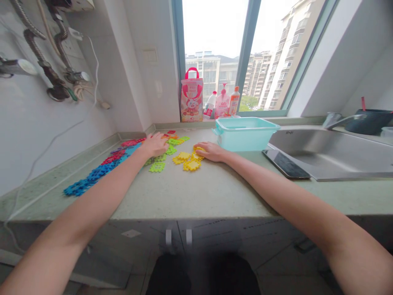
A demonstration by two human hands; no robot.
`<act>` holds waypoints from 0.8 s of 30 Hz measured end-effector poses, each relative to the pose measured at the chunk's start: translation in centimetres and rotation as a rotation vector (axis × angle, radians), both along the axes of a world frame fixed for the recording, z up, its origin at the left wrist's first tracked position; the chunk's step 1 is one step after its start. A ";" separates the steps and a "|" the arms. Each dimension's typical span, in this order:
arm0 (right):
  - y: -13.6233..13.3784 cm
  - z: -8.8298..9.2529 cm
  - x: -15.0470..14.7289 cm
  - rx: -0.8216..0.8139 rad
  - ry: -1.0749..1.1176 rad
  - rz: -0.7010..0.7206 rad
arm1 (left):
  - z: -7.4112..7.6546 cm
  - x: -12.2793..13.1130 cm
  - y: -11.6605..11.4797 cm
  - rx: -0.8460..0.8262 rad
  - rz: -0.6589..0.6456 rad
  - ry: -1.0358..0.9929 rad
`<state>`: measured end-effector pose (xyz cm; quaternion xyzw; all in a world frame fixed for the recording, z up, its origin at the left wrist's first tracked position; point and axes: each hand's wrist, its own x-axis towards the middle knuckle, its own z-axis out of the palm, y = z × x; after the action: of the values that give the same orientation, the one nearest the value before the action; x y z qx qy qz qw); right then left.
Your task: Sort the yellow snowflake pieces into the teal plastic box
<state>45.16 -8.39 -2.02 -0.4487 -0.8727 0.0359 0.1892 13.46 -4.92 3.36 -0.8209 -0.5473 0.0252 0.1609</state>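
Observation:
Flat plastic snowflake pieces lie sorted by colour on the green-grey counter. Blue pieces run along the left, red pieces sit behind them, green pieces lie in the middle and yellow pieces to their right. My left hand rests palm down on the green pieces, fingers curled over them. My right hand lies on the yellow pieces, its fingers bent round one of them. A turquoise plastic tub stands just right of my right hand.
A dark phone or tablet lies at the edge of a steel sink on the right. A pink carton and bottles stand on the window sill. Hoses and a cable hang on the left wall.

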 end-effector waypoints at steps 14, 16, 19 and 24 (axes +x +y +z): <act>-0.7 0.4 0.1 -0.026 -0.022 0.018 | -0.1 0.4 0.2 0.013 -0.104 -0.047; -0.7 0.5 0.2 -0.031 -0.025 0.030 | 0.1 -0.1 0.1 0.034 -0.061 -0.041; -0.5 0.4 0.2 -0.028 -0.021 0.032 | 0.2 -0.3 -0.2 0.042 0.026 -0.017; -0.3 0.3 0.1 -0.023 -0.038 0.025 | -0.2 1.0 -0.6 0.089 -0.044 -0.057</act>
<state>45.23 -8.72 -1.69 -0.4405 -0.8812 0.0395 0.1668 14.48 -5.55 3.16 -0.8253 -0.5339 -0.0262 0.1822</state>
